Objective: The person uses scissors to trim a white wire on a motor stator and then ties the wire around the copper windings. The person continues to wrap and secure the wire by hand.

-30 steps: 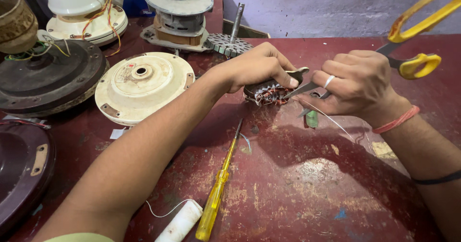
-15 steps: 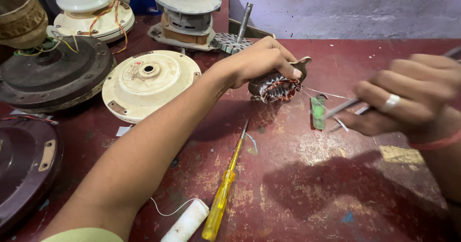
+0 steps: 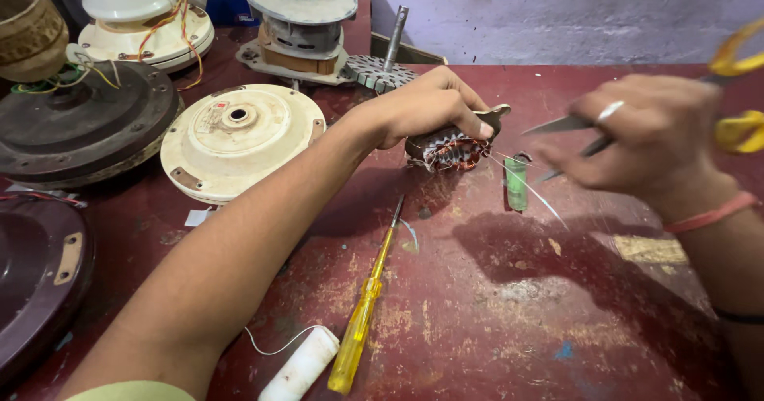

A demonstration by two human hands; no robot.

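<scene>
Copper-wound stator (image 3: 450,151) half hidden under clamped left hand (image 3: 430,107), blurred right hand (image 3: 645,142) gripping yellow-handled scissors (image 3: 736,91)

A fan-repair workshop: dismantled fan motors (image 3: 298,19), motor covers (image 3: 239,134) and a screwdriver (image 3: 366,305) crowd a worn red bench (image 3: 493,305).
</scene>
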